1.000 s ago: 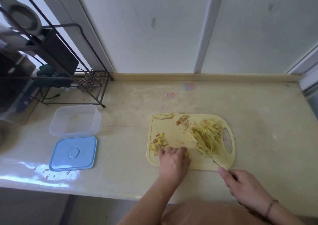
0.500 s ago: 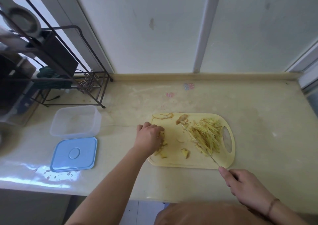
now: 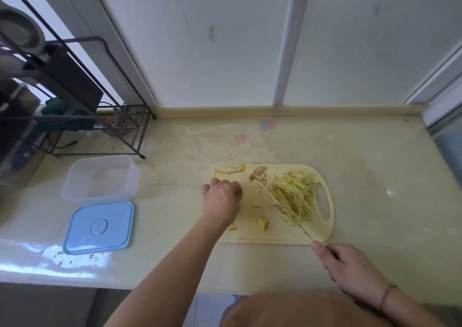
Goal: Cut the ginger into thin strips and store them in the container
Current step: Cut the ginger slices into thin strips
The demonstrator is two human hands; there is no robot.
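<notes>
Head view shows my left hand (image 3: 221,198) over the left part of the cutting board (image 3: 252,236), its fingers (image 3: 231,185) curled into a loose fist; I cannot tell whether they enclose ginger scraps or nothing. My right hand (image 3: 350,269) sits off the near right corner of the board, fingers wrapped round the knife handle, with the knife (image 3: 280,204) blade running away from them and lying against the left edge of the ginger strips (image 3: 295,196). That pile lies to the right of my left fingers, beside the board's handle slot. Loose ginger pieces (image 3: 262,223) lie between my two hands, and peelings (image 3: 231,169) sit just beyond my left fingers at the far edge. The container (image 3: 100,179) stands open well to the left of my left fingers, with its blue lid (image 3: 98,228) on the counter (image 3: 375,164) just nearer to me. Risk one: a left hand moving right toward the uncut pieces crosses the blade line, and an unattended edge could nick the knuckles. Risk two: peel swept into the strips would contaminate the stored batch. Risk three: the container is well apart from the board, so strips carried by hand or on the blade could drop onto the counter in transit. Risk four: the small leftover pieces are awkward to pin, and may roll under the blade.
</notes>
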